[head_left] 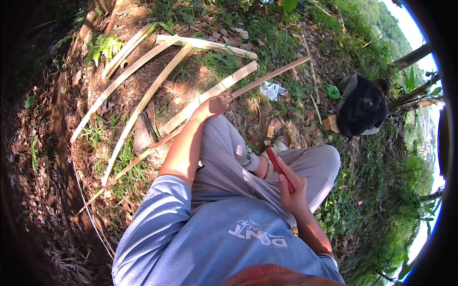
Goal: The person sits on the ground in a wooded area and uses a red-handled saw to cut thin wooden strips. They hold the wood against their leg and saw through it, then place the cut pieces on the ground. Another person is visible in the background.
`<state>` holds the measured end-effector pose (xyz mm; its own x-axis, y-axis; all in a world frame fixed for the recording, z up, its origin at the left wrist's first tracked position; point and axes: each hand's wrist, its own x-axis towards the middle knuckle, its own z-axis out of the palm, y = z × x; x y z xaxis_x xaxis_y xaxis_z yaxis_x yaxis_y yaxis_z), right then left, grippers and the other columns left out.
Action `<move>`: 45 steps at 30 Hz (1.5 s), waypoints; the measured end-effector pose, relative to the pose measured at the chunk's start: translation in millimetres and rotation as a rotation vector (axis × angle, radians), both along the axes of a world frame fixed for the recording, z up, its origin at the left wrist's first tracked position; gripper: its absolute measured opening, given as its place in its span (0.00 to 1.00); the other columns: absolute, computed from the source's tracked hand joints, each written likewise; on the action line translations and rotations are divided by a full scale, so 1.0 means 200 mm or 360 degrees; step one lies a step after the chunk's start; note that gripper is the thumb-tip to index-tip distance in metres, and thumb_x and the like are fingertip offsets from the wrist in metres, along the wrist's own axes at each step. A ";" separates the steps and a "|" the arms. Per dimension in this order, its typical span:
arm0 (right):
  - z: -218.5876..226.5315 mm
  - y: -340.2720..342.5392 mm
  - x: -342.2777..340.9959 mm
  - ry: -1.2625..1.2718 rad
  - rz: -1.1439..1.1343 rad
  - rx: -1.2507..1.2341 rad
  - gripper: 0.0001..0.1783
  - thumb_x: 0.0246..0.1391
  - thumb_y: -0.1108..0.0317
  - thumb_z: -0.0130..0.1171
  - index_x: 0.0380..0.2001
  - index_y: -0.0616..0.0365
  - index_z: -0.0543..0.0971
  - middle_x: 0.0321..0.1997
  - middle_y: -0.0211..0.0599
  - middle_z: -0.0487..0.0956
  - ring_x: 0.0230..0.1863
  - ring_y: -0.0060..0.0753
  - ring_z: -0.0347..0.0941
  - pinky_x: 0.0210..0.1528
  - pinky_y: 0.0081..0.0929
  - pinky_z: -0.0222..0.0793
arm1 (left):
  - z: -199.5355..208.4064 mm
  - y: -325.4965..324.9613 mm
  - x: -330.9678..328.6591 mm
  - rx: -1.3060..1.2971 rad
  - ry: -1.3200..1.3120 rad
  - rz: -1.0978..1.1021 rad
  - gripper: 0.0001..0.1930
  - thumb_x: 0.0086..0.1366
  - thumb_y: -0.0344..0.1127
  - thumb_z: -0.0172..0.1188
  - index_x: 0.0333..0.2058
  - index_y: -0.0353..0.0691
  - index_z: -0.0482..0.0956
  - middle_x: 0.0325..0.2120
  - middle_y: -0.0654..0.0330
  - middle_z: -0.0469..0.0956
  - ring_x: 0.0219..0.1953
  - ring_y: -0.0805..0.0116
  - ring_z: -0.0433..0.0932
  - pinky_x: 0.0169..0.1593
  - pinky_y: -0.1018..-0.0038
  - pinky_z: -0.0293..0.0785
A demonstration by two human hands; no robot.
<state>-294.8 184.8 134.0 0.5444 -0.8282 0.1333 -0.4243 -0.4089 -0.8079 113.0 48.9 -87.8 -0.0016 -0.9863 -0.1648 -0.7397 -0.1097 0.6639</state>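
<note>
1. Beside the bent left knee, a long thin stick (269,77) sits in the left hand (213,107). It pokes out past the hand to the upper right, and on the other side it seems to go under the arm and down to the lower left.
2. The left hand is closed in a fist around the stick.
3. The right hand (293,187) is over the lap, with its fingers curled around a red handle (280,170). I cannot tell what tool it is.
4. Right by the left hand, a flat pale board (230,82) runs nearly the same way as the stick.
5. Farther left, two long pale strips (149,93) lie on the dirt. A short strip (125,53) is near their top ends, and one more piece (207,45) lies across there.
6. Past the person's feet is a crumpled white bag (273,90). What is in it does not show.
7. Off to the right, another person (361,106) in a dark top bends over. Near them are a small green bag (332,91), too small to see into, and some wood blocks (331,123).
</note>
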 end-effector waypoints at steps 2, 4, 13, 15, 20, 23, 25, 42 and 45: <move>-0.01 -0.06 0.12 -0.0092 -0.0050 -0.0021 0.23 0.69 0.73 0.58 0.65 0.65 0.80 0.42 0.50 0.89 0.26 0.24 0.79 0.34 0.26 0.74 | 0.17 0.00 -0.04 0.0264 -0.0079 -0.0016 0.26 0.74 0.54 0.59 0.40 0.31 0.88 0.37 0.39 0.85 0.42 0.44 0.86 0.48 0.55 0.80; 0.00 -0.19 0.30 -0.0057 0.0002 0.0064 0.23 0.70 0.72 0.58 0.66 0.62 0.80 0.38 0.49 0.88 0.27 0.22 0.77 0.35 0.25 0.74 | -0.09 0.02 0.03 -0.0185 -0.0031 -0.0106 0.26 0.74 0.55 0.61 0.35 0.31 0.86 0.30 0.43 0.83 0.34 0.49 0.82 0.42 0.55 0.78; -0.47 -0.54 0.83 -0.0367 0.0001 -0.0108 0.22 0.74 0.64 0.60 0.67 0.54 0.80 0.37 0.46 0.86 0.32 0.23 0.76 0.38 0.27 0.74 | 0.00 0.03 0.07 0.0005 0.0344 -0.0038 0.27 0.72 0.58 0.64 0.51 0.37 0.87 0.39 0.44 0.87 0.43 0.58 0.85 0.50 0.59 0.78; -0.44 -0.46 0.64 -0.0313 -0.0004 -0.0034 0.23 0.74 0.65 0.60 0.68 0.55 0.79 0.38 0.46 0.86 0.32 0.22 0.76 0.39 0.26 0.74 | 0.02 0.01 0.00 0.0052 0.0309 -0.0084 0.29 0.71 0.59 0.65 0.57 0.39 0.86 0.44 0.45 0.87 0.46 0.60 0.83 0.51 0.59 0.77; -0.20 -0.09 0.26 -0.0058 -0.0047 0.0067 0.23 0.71 0.71 0.57 0.68 0.58 0.79 0.38 0.51 0.87 0.28 0.26 0.79 0.36 0.28 0.74 | -0.10 -0.02 0.11 -0.0116 0.0138 -0.0456 0.25 0.77 0.52 0.61 0.62 0.40 0.83 0.33 0.54 0.82 0.33 0.66 0.76 0.39 0.62 0.72; -0.05 0.02 0.12 0.0028 -0.0059 0.0114 0.24 0.71 0.71 0.56 0.67 0.61 0.79 0.38 0.46 0.88 0.29 0.22 0.75 0.37 0.27 0.72 | -0.20 -0.03 0.24 -0.0365 0.0548 -0.0763 0.19 0.78 0.44 0.60 0.57 0.38 0.85 0.25 0.60 0.77 0.25 0.73 0.71 0.29 0.68 0.67; -0.03 0.03 0.04 0.0032 -0.0071 0.0000 0.24 0.71 0.71 0.55 0.67 0.62 0.79 0.38 0.45 0.88 0.29 0.22 0.75 0.36 0.26 0.72 | -0.20 -0.03 0.21 -0.0166 0.1063 -0.0751 0.16 0.76 0.38 0.61 0.54 0.35 0.86 0.23 0.66 0.72 0.22 0.79 0.68 0.24 0.74 0.64; 0.25 -0.16 0.24 -0.0088 -0.0073 0.0014 0.20 0.73 0.69 0.58 0.64 0.63 0.82 0.28 0.32 0.83 0.27 0.18 0.70 0.32 0.25 0.71 | 0.05 0.13 -0.26 -0.0265 -0.0481 0.0625 0.17 0.65 0.45 0.63 0.41 0.37 0.88 0.36 0.51 0.88 0.40 0.52 0.88 0.42 0.58 0.82; 0.06 -0.19 0.38 -0.0063 -0.0035 0.0028 0.20 0.73 0.69 0.57 0.64 0.63 0.82 0.28 0.38 0.84 0.28 0.19 0.72 0.35 0.26 0.72 | -0.04 0.13 -0.33 -0.0224 -0.0642 0.0622 0.15 0.64 0.42 0.63 0.40 0.37 0.89 0.35 0.51 0.88 0.39 0.52 0.88 0.41 0.58 0.82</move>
<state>-218.0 147.5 146.5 0.5204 -0.8424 0.1396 -0.4004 -0.3851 -0.8315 46.1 75.0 -95.2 0.4030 -0.9135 0.0559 -0.8596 -0.3569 0.3656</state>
